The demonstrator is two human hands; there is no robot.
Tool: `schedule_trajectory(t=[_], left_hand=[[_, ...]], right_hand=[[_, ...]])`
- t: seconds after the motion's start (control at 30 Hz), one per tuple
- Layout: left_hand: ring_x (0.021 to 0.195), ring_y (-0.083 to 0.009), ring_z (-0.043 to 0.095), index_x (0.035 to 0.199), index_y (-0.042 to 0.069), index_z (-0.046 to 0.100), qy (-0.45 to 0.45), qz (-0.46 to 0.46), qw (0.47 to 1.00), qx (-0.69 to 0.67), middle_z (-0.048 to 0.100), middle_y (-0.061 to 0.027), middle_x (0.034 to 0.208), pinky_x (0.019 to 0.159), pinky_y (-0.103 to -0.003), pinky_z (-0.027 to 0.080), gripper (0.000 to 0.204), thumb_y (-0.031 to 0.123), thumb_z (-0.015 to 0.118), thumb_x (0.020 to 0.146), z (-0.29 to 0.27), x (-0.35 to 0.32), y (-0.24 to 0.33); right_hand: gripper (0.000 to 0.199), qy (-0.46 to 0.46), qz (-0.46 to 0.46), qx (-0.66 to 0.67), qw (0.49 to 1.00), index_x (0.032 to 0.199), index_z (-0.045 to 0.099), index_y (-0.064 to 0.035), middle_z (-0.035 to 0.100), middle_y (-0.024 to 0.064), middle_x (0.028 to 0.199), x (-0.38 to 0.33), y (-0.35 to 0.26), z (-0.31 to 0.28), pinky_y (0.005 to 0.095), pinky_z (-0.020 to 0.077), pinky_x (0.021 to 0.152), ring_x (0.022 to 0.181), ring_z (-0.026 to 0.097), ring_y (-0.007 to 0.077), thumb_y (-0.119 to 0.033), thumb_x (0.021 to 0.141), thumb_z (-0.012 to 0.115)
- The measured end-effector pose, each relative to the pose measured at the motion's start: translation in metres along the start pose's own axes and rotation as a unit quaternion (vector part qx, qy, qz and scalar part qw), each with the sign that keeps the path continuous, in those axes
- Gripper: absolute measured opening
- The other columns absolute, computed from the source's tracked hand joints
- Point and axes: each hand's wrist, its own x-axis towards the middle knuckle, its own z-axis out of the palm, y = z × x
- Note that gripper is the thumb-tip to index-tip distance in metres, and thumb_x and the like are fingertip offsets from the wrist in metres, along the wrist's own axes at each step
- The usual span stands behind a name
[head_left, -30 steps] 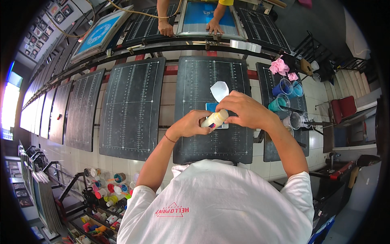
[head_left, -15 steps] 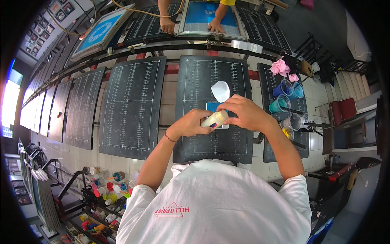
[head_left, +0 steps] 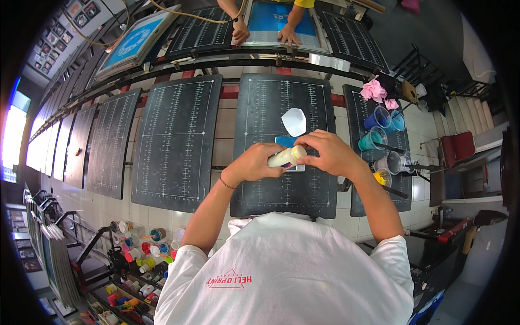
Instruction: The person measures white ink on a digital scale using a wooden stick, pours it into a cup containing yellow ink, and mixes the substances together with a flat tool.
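A small cream-coloured bottle (head_left: pixel 280 158) lies tilted across my two hands over a black gridded board. My left hand (head_left: pixel 253 162) is wrapped round its body. The fingers of my right hand (head_left: pixel 331 154) are closed on the yellowish cap end (head_left: pixel 298 152). Beneath the bottle is a flat blue-and-white item (head_left: pixel 285 141), mostly covered by the hands and bottle, so its kind is unclear. Just beyond it stands a white cup-like piece (head_left: pixel 293 122), touched by neither hand.
Several plastic cups of coloured ink (head_left: pixel 371 140) and crumpled pink cloth (head_left: pixel 373 90) sit on the right board (head_left: pixel 356 195). Across the rail, a co-worker's hands (head_left: pixel 288 36) are at a blue screen frame (head_left: pixel 260 21). Paint pots (head_left: pixel 157 235) crowd the lower left.
The bottle has tipped to lie flatter, its cap end turned more to the right, both hands still on it. The co-worker's hand on the left of the frame has shifted right.
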Motion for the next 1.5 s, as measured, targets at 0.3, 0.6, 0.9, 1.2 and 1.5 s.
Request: schedule_trajectory(t=[0.3, 0.6, 0.9, 1.2, 1.5], left_hand=[[0.077, -0.0272, 0.068, 0.109, -0.004, 0.069, -0.009, -0.041, 0.997, -0.061, 0.071, -0.017, 0.088, 0.073, -0.037, 0.054, 0.043, 0.02, 0.074, 0.073, 0.001, -0.003, -0.002], [0.069, -0.0206, 0.065, 0.106, -0.004, 0.068, -0.027, -0.048, 0.995, -0.089, 0.068, -0.0135, 0.082, 0.066, -0.034, 0.052, 0.04, 0.021, 0.072, 0.076, -0.001, -0.001, 0.001], [0.088, -0.0369, 0.068, 0.108, 0.0, 0.069, 0.028, 0.032, 0.997, 0.064, 0.071, -0.0183, 0.098, 0.08, -0.042, 0.054, 0.042, 0.02, 0.076, 0.072, 0.001, 0.003, 0.004], [0.09, -0.0377, 0.067, 0.112, 0.001, 0.069, 0.043, 0.043, 0.995, 0.076, 0.07, -0.0174, 0.101, 0.081, -0.043, 0.054, 0.046, 0.018, 0.079, 0.071, 0.006, 0.006, 0.005], [0.087, -0.036, 0.066, 0.111, 0.001, 0.07, 0.069, 0.055, 0.994, 0.068, 0.069, -0.0158, 0.098, 0.078, -0.043, 0.053, 0.043, 0.016, 0.079, 0.072, 0.01, 0.006, 0.001]], right_hand=[[0.041, 0.038, -0.002, 0.067, 0.997, 0.12, 0.067, -0.0055, 0.07, 0.0117, 0.109, -0.005, 0.001, 0.003, 0.041, 0.0503, 0.094, 0.106, 0.065, 0.0297, -0.021, 0.083, 0.08], [0.043, 0.032, -0.02, 0.039, 0.999, 0.122, 0.067, -0.0056, 0.07, 0.0114, 0.112, -0.005, 0.0, 0.001, 0.0417, 0.0505, 0.095, 0.107, 0.066, 0.0303, -0.017, 0.082, 0.08], [0.037, 0.031, 0.044, 0.059, 0.997, 0.117, 0.068, -0.0007, 0.072, 0.0149, 0.091, -0.005, 0.005, 0.009, 0.0377, 0.0532, 0.074, 0.083, 0.071, 0.0264, -0.028, 0.093, 0.074], [0.038, 0.09, 0.065, 0.08, 0.991, 0.122, 0.067, -0.0007, 0.069, 0.0122, 0.093, -0.009, -0.001, 0.005, 0.0341, 0.0514, 0.072, 0.085, 0.07, 0.0226, -0.028, 0.095, 0.072], [0.037, 0.009, 0.12, 0.023, 0.993, 0.11, 0.064, 0.0, 0.067, 0.0156, 0.105, -0.007, 0.005, 0.015, 0.0444, 0.0493, 0.076, 0.091, 0.066, 0.0316, -0.035, 0.099, 0.065]])
